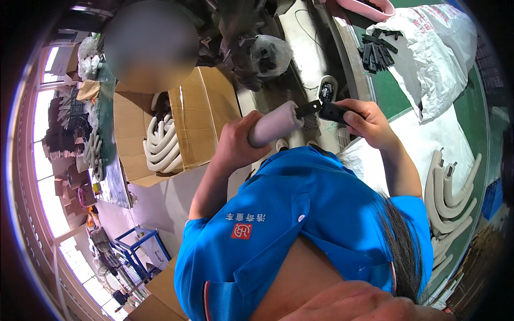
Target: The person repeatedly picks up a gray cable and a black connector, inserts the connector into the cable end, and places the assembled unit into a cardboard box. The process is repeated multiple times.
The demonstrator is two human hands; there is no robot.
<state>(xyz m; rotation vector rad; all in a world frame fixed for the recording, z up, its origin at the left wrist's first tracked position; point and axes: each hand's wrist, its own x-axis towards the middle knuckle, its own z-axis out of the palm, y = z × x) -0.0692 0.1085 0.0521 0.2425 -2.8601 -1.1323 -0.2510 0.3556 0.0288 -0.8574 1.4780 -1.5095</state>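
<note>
Tube (pixel 273 127) is clasped by left hand (pixel 239 140), seemingly for joining (alignment needed) to the block (pixel 333 112) finger-pinched at its three o'clock by right hand (pixel 370 124).

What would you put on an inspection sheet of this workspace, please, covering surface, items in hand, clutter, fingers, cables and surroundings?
Surface: green tabletop on the right, partly covered by a white sheet.
Job's things: padded tube, pale grey, with a black end piece protruding; black plastic part beside that piece, though whether they are joined is unclear.
Clutter: small black parts in a loose pile next to a white sack; curved tubes grouped at the right.
Fingers: left fingers wrapped around the tube; right fingers gripping the black plastic part.
Cables: a thin dark line, possibly a cord, on the floor beyond.
Surroundings: open cardboard box at left, containing more curved tubes.
</note>
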